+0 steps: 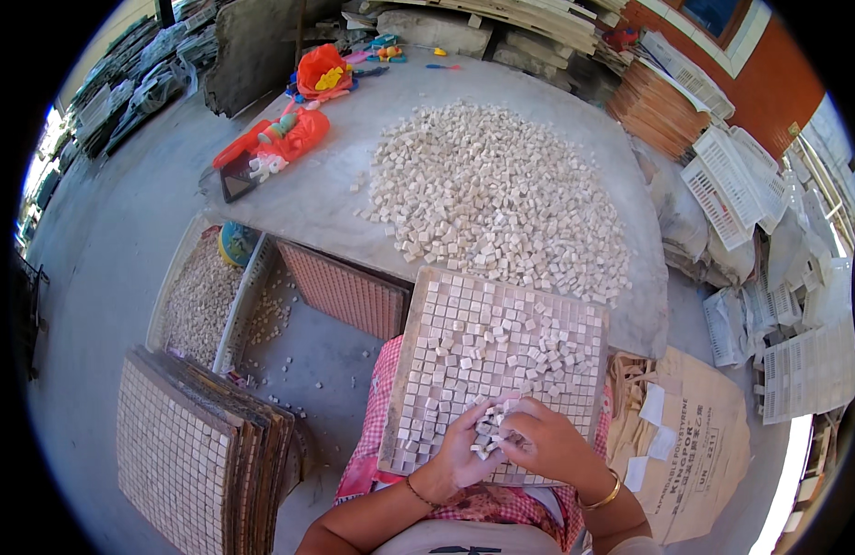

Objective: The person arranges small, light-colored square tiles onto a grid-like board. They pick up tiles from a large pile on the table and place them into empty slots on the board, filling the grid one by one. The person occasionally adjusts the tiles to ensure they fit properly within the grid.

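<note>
Head view: your left hand (464, 455) is cupped palm-up around a small heap of pale cubes (487, 429); your right hand (541, 440) has its fingers bent into that heap. Whether a cube is pinched between its fingertips, you cannot tell from here. Both hands are over the near part of the gridded tray (406, 370), which lies across your lap on a red checkered cloth (375, 407), its far edge up by the counter (330, 199).

Step in hand, as judged: picking cubes from the palm and seating them in the grid. Keep the left hand low and curled so nothing spills; turn each cube square before pressing it down, and work row by row. Several cubes sit tilted across cell walls and probably need straightening. Hold the tray level; a lap is likely to be an unsteady base.

In the way: loose cubes (538, 356) scattered over the tray's right half hide the cells beneath, and your own hands cover part of the near edge. The large cube pile (501, 199) spreads almost to the tray's far edge, so a nudge could send more over.

Around: red plastic bags (298, 134) at the counter's far left; a white crate (242, 310) of small stones and a stack of gridded boards (178, 444) to your left; a brown paper sack (709, 444) to your right.
</note>
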Motion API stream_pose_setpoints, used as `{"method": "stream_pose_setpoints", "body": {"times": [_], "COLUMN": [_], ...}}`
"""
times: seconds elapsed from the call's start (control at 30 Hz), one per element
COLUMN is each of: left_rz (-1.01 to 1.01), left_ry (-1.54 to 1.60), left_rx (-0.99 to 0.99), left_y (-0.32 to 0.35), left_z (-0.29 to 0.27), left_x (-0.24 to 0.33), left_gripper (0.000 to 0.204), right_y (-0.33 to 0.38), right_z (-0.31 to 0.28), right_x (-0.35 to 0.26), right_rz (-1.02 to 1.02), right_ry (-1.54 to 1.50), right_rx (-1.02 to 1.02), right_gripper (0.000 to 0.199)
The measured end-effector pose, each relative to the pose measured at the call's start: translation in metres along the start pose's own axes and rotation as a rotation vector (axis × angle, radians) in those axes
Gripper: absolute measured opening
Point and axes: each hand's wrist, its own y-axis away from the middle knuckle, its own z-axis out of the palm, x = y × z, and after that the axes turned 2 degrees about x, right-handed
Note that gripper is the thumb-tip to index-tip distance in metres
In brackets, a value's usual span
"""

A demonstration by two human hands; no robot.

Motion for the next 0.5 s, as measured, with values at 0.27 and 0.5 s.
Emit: {"method": "stream_pose_setpoints", "body": {"times": [0.27, 0.5], "left_rz": [0.079, 0.027], "left_ry": [-0.235, -0.080], "left_rx": [0.014, 0.050], "left_y": [-0.002, -0.002], "left_z": [-0.004, 0.005], "left_x": [-0.002, -0.001], "left_gripper": [0.042, 0.040], "right_y": [0.009, 0.007], "right_z": [-0.009, 0.018], "right_x": [0.010, -0.001], "right_rz": [0.165, -0.098], "right_ry": [-0.954, 0.161], "right_rx": [-0.077, 0.028], "right_gripper": [0.010, 0.014]}}
